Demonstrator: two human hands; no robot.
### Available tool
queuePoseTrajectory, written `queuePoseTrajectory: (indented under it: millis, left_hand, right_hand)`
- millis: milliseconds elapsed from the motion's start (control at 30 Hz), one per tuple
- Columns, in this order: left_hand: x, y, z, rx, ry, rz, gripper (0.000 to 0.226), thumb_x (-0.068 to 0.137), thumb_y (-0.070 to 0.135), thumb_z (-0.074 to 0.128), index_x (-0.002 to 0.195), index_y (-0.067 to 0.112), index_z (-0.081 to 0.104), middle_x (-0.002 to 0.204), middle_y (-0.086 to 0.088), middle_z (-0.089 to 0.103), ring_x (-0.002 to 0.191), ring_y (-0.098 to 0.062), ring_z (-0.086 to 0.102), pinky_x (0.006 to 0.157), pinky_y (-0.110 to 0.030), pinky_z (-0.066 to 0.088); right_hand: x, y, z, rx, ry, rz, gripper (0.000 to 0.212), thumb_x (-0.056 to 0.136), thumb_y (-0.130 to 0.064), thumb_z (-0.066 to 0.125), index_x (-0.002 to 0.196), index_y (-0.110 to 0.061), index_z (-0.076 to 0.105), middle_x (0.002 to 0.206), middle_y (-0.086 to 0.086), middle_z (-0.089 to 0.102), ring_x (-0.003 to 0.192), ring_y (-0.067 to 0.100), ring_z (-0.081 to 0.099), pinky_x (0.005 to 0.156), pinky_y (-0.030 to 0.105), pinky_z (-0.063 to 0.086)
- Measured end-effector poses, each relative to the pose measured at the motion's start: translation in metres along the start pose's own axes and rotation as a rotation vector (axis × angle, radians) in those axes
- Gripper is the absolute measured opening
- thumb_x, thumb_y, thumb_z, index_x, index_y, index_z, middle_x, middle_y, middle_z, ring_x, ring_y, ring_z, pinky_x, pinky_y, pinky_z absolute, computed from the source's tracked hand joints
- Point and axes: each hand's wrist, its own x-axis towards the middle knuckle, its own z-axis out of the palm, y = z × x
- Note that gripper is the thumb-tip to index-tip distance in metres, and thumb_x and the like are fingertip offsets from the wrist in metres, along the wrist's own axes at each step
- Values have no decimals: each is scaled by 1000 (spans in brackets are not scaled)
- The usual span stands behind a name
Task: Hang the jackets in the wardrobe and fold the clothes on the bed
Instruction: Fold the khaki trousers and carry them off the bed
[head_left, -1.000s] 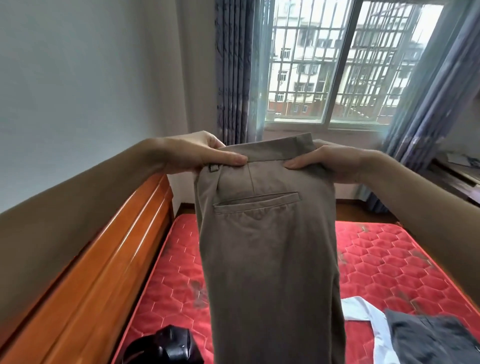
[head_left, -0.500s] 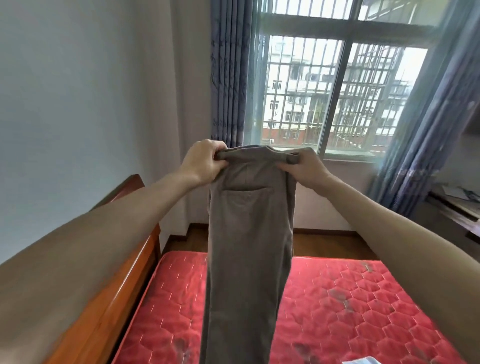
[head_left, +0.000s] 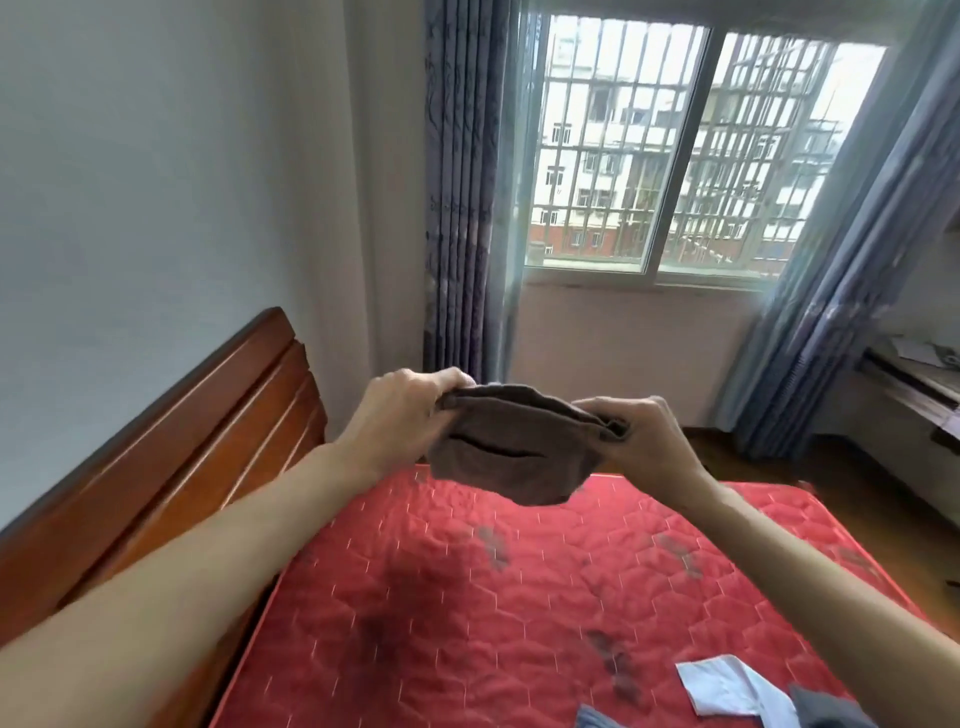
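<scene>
Trousers (head_left: 511, 457) of brown cloth were held in the air above the far half of the mattress (head_left: 467, 597), their waistband stretched level between both hands, with a slit pocket facing the camera. Only the top part of the garment showed, its lower edge blurred and curling away from the viewer, clear of the mattress. The left hand (head_left: 402, 415) gripped the waistband's left end, fingers curled over the top edge. The right hand (head_left: 636, 434) pinched the right end, where the cloth bunched between thumb and fingers. Both forearms reached forward over the mattress.

The mattress was red, quilted in a hexagon pattern, with dark stains near its middle. On its near right corner lay a white cloth (head_left: 727, 686) beside a grey garment (head_left: 831, 709), the latter cut off by the frame edge. A wooden headboard (head_left: 171, 441) ran along the mattress's left side against a pale wall. Beyond the mattress's far end stood a barred window (head_left: 675, 150) flanked by blue-grey curtains (head_left: 460, 182). To the right of the mattress, a desk (head_left: 914, 384) with papers sat partly in view.
</scene>
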Motion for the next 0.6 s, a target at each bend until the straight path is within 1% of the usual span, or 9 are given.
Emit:
queuePoseTrajectory:
  millis: [100, 200, 267, 333, 367, 433, 500, 567, 600]
  left_hand:
    - [-90, -13, 76, -63, -112, -9, 36, 90, 28, 68, 126, 36, 67, 105, 6, 79, 98, -19, 75, 79, -37, 59]
    - [-201, -26, 166, -186, -215, -24, 43, 85, 10, 74, 122, 31, 69, 114, 9, 78, 106, -11, 73, 89, -26, 56]
    - [-281, -27, 226, -239, -266, -48, 49, 80, 4, 76, 119, 31, 66, 114, 12, 77, 106, -7, 72, 90, -20, 55]
    - [-364, -24, 282, -252, -341, -71, 47, 79, 6, 69, 119, 30, 69, 113, 10, 78, 103, -6, 73, 89, -19, 57]
    - [-402, -22, 306, -244, -392, -87, 43, 80, 9, 61, 117, 29, 73, 112, 9, 79, 101, -7, 75, 87, -19, 58]
    - [-474, -17, 349, -218, -477, -120, 46, 78, 14, 51, 110, 27, 80, 109, 10, 80, 97, -6, 76, 86, -17, 57]
    - [-535, -7, 378, -211, -552, -147, 43, 73, 9, 62, 108, 26, 82, 109, 10, 79, 97, -5, 76, 86, -16, 56]
    - [-586, 4, 397, -226, -587, -118, 53, 57, 3, 86, 107, 24, 82, 110, 9, 79, 98, -6, 76, 86, -18, 57]
    - [-604, 11, 403, -227, -610, -102, 56, 53, 3, 89, 105, 22, 82, 110, 8, 80, 99, -6, 76, 86, -18, 57]
  right_hand:
    - [-84, 39, 60, -106, -108, -9, 15, 85, -29, 69, 100, -31, 73, 81, -17, 70, 72, 5, 67, 61, 33, 52]
    - [-185, 86, 134, -161, -271, 26, 18, 86, -29, 66, 104, -31, 64, 91, -13, 66, 78, 14, 70, 59, 32, 52]
    - [-260, 113, 185, -169, -376, 66, 15, 87, -31, 64, 100, -31, 56, 94, -12, 59, 75, 16, 69, 53, 30, 47]
    - [-332, 133, 233, -196, -480, 101, 21, 87, -26, 66, 96, -31, 48, 98, -10, 50, 75, 16, 68, 50, 31, 42]
    - [-366, 140, 255, -219, -563, 131, 21, 89, -23, 64, 99, -31, 46, 104, -10, 48, 82, 17, 68, 52, 32, 44]
    - [-428, 147, 287, -270, -723, 188, 21, 96, -21, 52, 114, -31, 48, 123, -11, 48, 109, 18, 63, 69, 37, 52]
    - [-486, 150, 313, -288, -816, 220, 32, 97, -20, 46, 128, -26, 50, 140, -8, 50, 123, 19, 59, 81, 35, 57]
    - [-540, 149, 333, -263, -806, 217, 34, 86, -23, 45, 115, -23, 62, 133, -7, 61, 113, 13, 68, 67, 23, 59]
    - [-567, 148, 341, -253, -786, 219, 31, 81, -26, 44, 105, -24, 63, 126, -8, 65, 108, 10, 71, 59, 18, 57]
